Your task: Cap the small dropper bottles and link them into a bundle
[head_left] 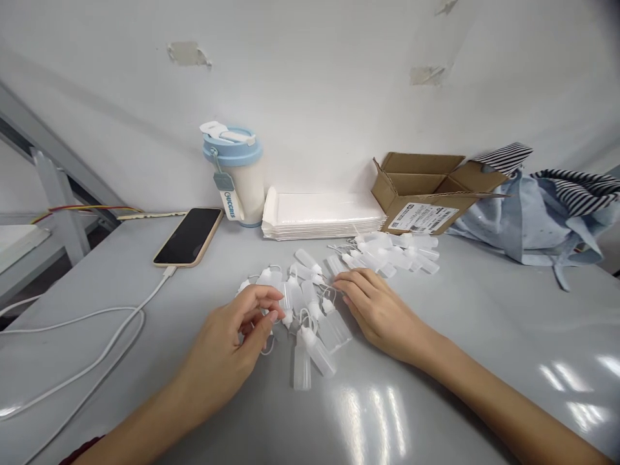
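1. Watching remotely, I saw the left hand (220,349) in front of the white stack (324,216), thumb and forefinger apart beside small bottles (318,354).
2. The right hand (380,313) reached palm-down over them; I couldn't tell its grip.
3. Those bottles lay scattered before the white stack.
4. Left of it were the cup (248,187) and phone (188,237); right, the open carton (423,200) and blue bag (527,216).

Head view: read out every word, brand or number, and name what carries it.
"GUCCRES", some letters unclear: white strap tag on the cup.
Printed label on the cardboard box: too small and blurred to read.
Small bottles: no text visible.
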`<state>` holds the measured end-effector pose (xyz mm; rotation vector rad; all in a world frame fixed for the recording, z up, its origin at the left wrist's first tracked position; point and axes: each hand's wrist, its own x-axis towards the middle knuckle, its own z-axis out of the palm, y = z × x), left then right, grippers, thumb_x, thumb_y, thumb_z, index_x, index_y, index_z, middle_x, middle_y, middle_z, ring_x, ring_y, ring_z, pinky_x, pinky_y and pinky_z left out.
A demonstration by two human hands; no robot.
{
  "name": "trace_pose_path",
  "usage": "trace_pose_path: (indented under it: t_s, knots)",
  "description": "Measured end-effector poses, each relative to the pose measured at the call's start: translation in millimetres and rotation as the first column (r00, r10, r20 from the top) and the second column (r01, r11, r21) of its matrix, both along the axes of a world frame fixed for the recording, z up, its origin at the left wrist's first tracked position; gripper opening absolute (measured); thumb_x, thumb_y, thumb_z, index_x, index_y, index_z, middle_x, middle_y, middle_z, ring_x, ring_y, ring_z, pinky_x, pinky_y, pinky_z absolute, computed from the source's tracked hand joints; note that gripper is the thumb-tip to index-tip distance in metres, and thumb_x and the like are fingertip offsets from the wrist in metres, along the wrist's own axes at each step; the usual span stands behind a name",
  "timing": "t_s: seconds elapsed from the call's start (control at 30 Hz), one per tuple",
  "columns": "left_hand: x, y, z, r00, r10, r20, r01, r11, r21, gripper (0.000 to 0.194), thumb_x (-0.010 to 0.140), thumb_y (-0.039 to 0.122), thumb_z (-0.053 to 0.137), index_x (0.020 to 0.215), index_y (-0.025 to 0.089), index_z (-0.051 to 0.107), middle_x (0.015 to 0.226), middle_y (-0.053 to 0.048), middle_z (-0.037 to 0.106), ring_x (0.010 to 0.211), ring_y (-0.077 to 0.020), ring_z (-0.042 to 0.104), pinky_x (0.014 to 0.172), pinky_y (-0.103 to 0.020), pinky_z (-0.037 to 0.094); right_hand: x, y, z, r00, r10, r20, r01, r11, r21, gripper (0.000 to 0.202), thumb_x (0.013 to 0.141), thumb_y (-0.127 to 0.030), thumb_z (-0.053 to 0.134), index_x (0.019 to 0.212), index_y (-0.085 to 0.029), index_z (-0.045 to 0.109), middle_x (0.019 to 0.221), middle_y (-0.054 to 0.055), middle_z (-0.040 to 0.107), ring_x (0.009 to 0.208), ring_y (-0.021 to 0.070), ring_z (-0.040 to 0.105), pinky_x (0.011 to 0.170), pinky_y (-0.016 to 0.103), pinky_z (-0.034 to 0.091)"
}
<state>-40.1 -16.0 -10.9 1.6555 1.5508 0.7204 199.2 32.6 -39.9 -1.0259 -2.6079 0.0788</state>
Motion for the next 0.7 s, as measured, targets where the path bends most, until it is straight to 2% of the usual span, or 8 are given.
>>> trace_pose_path:
  t_s: [0.07,0.17,0.3,0.4,0.53,0.7]
  knots:
    - [0,-1,0.2,1.0,0.004,-0.001,-0.004,1.0,-0.002,0.017,0.088,0.037,0.045,0.099,0.025,0.051,0.084,0.002,0.065,0.055,-0.012,0.058,0.052,-0.024,0.045,1,1,-0.7,1.0,-0.006,0.005,0.006,0.999,0.04,0.035,0.081,0.003,0.039,0.11,-0.008,0.056,0.114,0.015,0.059,0.107,0.0277,0.048,0.087,0.047,0.047]
    - [0,-2,0.5,1.0,0.008,-0.014,-0.008,1.0,0.003,0.018,0.088,0.037,0.045,0.099,0.025,0.051,0.08,0.002,0.064,0.055,-0.0127,0.058,0.052,-0.024,0.045,4,5,-3.9,0.999,-0.001,0.042,-0.003,0.995,0.101,0.045,0.08,0.007,0.034,0.117,-0.012,0.054,0.127,0.013,0.054,0.122,0.031,0.038,0.092,0.052,0.042]
    - [1,-3,0.6,1.0,0.003,-0.027,-0.003,1.0,-0.001,0.018,0.087,0.038,0.045,0.1,0.026,0.05,0.077,0.003,0.065,0.054,-0.0128,0.058,0.052,-0.024,0.045,10,12,-7.7,0.987,0.023,0.156,-0.04,0.994,0.105,0.048,0.083,0.007,0.031,0.121,-0.012,0.052,0.132,0.011,0.052,0.129,0.0306,0.031,0.098,0.055,0.037]
    - [1,-3,1.3,0.999,0.017,-0.035,-0.017,1.0,-0.017,0.02,0.087,0.041,0.044,0.101,0.027,0.05,0.08,0.002,0.066,0.057,-0.014,0.059,0.051,-0.025,0.045,13,16,-7.2,0.989,0.032,0.145,-0.048,0.993,0.111,0.042,0.082,0.007,0.035,0.114,-0.01,0.057,0.123,0.012,0.058,0.122,0.03,0.038,0.094,0.048,0.042]
    - [2,-5,3.7,0.999,0.031,-0.018,-0.032,0.999,-0.028,0.021,0.087,0.042,0.044,0.101,0.028,0.05,0.078,0.002,0.065,0.06,-0.0151,0.059,0.048,-0.024,0.044,14,17,-6.3,0.998,0.004,0.065,-0.015,0.988,0.156,0.04,0.08,0.009,0.035,0.101,-0.013,0.062,0.112,0.01,0.062,0.102,0.0261,0.047,0.081,0.042,0.046]
    - [2,-7,4.1,0.999,0.027,-0.03,-0.028,1.0,-0.008,0.019,0.087,0.041,0.045,0.1,0.028,0.05,0.078,0.003,0.064,0.058,-0.0142,0.057,0.049,-0.024,0.043,9,11,0.0,0.988,0.074,-0.139,-0.044,0.977,0.211,0.03,0.085,0.004,0.039,0.098,-0.013,0.059,0.099,0.011,0.065,0.095,0.0238,0.047,0.077,0.038,0.046]
